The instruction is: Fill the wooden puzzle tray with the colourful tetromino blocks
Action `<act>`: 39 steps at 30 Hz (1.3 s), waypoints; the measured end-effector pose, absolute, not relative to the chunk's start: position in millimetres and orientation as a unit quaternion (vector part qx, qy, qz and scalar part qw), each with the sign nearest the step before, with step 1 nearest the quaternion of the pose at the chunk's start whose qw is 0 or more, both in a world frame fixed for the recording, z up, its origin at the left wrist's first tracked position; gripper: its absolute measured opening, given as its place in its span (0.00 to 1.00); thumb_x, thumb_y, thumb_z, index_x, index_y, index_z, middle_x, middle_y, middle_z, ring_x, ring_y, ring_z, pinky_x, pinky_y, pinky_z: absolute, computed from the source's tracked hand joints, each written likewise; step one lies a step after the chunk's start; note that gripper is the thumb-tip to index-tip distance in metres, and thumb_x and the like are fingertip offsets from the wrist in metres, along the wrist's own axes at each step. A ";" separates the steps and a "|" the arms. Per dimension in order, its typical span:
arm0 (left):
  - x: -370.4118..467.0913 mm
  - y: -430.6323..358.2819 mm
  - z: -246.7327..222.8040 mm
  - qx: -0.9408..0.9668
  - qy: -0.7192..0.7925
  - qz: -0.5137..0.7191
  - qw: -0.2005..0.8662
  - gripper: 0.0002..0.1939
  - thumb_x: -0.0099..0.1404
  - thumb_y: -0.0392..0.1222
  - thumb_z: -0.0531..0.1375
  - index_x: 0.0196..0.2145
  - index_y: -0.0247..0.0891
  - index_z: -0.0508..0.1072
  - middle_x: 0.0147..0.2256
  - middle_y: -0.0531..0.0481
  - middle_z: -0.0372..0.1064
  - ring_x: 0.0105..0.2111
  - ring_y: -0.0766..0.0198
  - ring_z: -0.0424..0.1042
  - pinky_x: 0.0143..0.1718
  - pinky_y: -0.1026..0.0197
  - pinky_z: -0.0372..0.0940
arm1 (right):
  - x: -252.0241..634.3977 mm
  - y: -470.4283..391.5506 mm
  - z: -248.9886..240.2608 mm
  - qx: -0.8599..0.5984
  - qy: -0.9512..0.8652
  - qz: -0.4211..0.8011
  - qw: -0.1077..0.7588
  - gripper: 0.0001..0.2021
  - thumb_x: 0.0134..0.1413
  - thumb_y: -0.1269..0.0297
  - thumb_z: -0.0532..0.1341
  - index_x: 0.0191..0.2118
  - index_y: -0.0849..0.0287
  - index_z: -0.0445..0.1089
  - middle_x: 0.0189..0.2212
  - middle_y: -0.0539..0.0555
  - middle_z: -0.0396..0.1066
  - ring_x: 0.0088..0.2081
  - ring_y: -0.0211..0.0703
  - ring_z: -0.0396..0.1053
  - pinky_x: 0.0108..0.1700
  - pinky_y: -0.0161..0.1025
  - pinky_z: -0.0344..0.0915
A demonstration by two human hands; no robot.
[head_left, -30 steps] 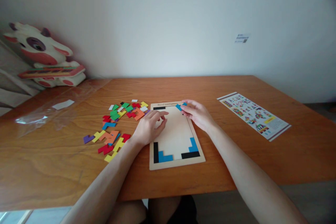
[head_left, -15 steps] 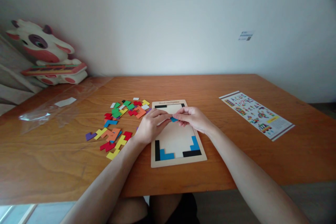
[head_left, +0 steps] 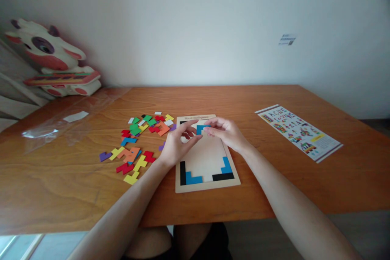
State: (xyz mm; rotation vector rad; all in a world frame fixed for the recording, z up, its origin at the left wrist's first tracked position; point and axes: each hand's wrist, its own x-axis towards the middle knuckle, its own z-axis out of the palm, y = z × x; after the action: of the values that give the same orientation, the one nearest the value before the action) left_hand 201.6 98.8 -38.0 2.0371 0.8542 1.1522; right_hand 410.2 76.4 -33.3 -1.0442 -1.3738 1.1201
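Note:
Between the thumb and fingers of my right hand (head_left: 224, 132) is a blue L-shaped puzzle piece (head_left: 200, 129), held over the upper part of the wooden puzzle board (head_left: 207, 187). Just left of that piece, my left hand (head_left: 179, 142) has its thumb and fingers apart, with nothing in them. Inside the board's frame, a blue piece (head_left: 193, 178) and a black piece (head_left: 183, 173) lie in the lower left corner. At the lower right are a stepped blue piece (head_left: 226, 165) and a black bar (head_left: 223, 177). My hands partly cover the board's top.
Loose coloured pieces (head_left: 140, 163) lie scattered left of the board. A printed pattern sheet (head_left: 300, 133) rests on the table (head_left: 262, 195) at the right. A clear plastic bag (head_left: 63, 128) and a toy cow with a keyboard (head_left: 61, 61) are at the far left.
The blue piece has been turned so more of its shape shows. My left hand has let go of it and opened, while my right hand keeps hold.

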 end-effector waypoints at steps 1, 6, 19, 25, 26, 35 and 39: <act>201.5 98.6 -37.6 0.776 0.326 0.435 0.321 0.22 0.64 0.46 0.65 0.54 0.40 0.72 0.35 0.51 0.76 0.30 0.68 0.73 0.36 0.64 0.70 | 409.8 76.3 -32.9 -0.433 -0.576 0.463 0.517 0.13 0.48 0.56 0.72 0.40 0.53 0.78 0.33 0.50 0.76 0.33 0.38 0.71 0.40 0.41 0.69; 199.6 100.6 -38.2 0.774 0.344 0.423 0.322 0.20 0.62 0.49 0.66 0.49 0.38 0.76 0.35 0.49 0.76 0.32 0.66 0.74 0.38 0.62 0.71 | 407.8 71.7 -27.8 -0.449 -0.640 0.374 0.500 0.15 0.51 0.53 0.69 0.43 0.53 0.78 0.39 0.54 0.77 0.37 0.42 0.73 0.43 0.44 0.71; 190.9 109.6 -45.4 0.865 0.369 0.328 0.085 0.13 0.66 0.42 0.62 0.48 0.39 0.74 0.46 0.43 0.72 0.47 0.52 0.70 0.51 0.46 0.68 | 444.8 84.4 -40.9 -0.597 -0.606 0.116 0.512 0.15 0.57 0.51 0.64 0.42 0.55 0.78 0.40 0.58 0.73 0.33 0.44 0.70 0.37 0.45 0.71; 190.2 110.3 -51.2 0.873 0.394 0.279 0.067 0.13 0.67 0.43 0.60 0.48 0.38 0.74 0.48 0.42 0.70 0.49 0.49 0.69 0.53 0.43 0.66 | 430.9 93.4 -56.6 -0.553 -0.720 0.077 0.412 0.10 0.59 0.60 0.64 0.43 0.56 0.78 0.41 0.58 0.69 0.43 0.50 0.71 0.49 0.51 0.70; 190.4 110.1 -51.5 0.873 0.394 0.277 0.073 0.12 0.67 0.43 0.60 0.47 0.38 0.74 0.47 0.42 0.70 0.49 0.49 0.69 0.53 0.43 0.66 | 426.8 95.4 -57.9 -0.551 -0.732 0.068 0.394 0.09 0.59 0.62 0.63 0.43 0.56 0.78 0.42 0.58 0.69 0.45 0.51 0.71 0.52 0.51 0.69; 190.2 109.1 -51.1 0.870 0.390 0.293 0.076 0.09 0.67 0.42 0.60 0.43 0.39 0.75 0.45 0.43 0.70 0.47 0.51 0.70 0.52 0.46 0.67 | 403.0 81.0 -41.6 -0.521 -0.803 0.005 0.291 0.15 0.65 0.67 0.56 0.52 0.51 0.76 0.53 0.56 0.74 0.54 0.55 0.69 0.57 0.57 0.64; 190.6 108.9 -50.3 0.872 0.384 0.296 0.064 0.08 0.67 0.42 0.60 0.43 0.40 0.75 0.44 0.43 0.70 0.46 0.52 0.70 0.50 0.47 0.68 | 389.8 72.0 -40.2 -0.493 -0.830 0.040 0.258 0.15 0.66 0.63 0.57 0.54 0.53 0.74 0.56 0.59 0.73 0.57 0.56 0.69 0.59 0.59 0.63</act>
State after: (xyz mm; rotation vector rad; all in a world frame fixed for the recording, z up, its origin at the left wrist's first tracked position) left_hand 190.6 108.9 -50.3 2.6335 1.1606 0.8936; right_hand 389.8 72.0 -40.2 -1.3355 -2.2506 0.1083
